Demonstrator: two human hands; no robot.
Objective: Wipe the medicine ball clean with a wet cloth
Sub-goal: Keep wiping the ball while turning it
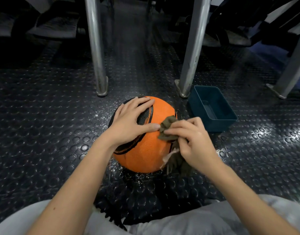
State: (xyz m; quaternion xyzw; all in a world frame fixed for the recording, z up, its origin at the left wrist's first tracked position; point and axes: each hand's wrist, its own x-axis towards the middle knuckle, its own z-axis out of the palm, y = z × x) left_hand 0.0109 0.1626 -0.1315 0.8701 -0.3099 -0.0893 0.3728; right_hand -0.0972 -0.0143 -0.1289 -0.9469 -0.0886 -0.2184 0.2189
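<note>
An orange medicine ball (146, 150) with black markings rests on the dark studded floor in front of me. My left hand (131, 120) lies flat on its top left, fingers spread, steadying it. My right hand (195, 140) grips a crumpled olive-brown cloth (168, 129) and presses it against the ball's upper right side. More of the cloth hangs below that hand beside the ball. Water droplets glisten on the floor around the ball.
A teal plastic tub (213, 107) stands on the floor just right of the ball. Two metal legs (96, 53) (191, 56) rise behind the ball, another at far right (291, 70). Dark gym equipment fills the background. My light-trousered knees (205, 221) are at the bottom.
</note>
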